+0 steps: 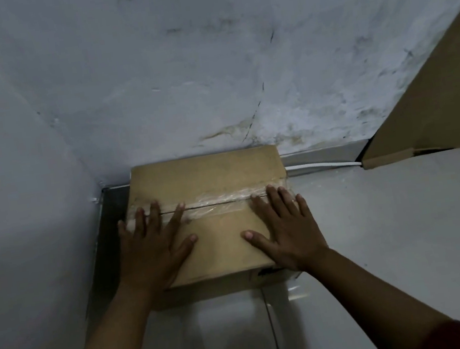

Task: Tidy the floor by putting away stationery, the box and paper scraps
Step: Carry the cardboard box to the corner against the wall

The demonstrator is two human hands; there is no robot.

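- Box: brown cardboard, flaps closed, sitting on the floor in the corner where two walls meet, at about 12 o'clock from the person.
- Far edge close against the back wall; contact itself hard to tell.
- Strip of clear tape along the centre seam of the lid, wrinkled and shiny.
- Left hand: flat on the lid at its 9 o'clock side, fingers straight and spread, fingertips reaching the tape, gripping nothing.
- Right hand: flat on the lid at its 3 o'clock side, fingers straight and spread, thumb pointing inward, gripping nothing; a ring visible on one finger.
- Dark red sleeves at both forearms, at the bottom corners of the view.
- White cable along the foot of the back wall, at 3 o'clock from the box.
- Larger cardboard piece leaning at 2 o'clock, well apart from the box.
- Pale glossy floor tiles, one joint line running toward 6 o'clock.
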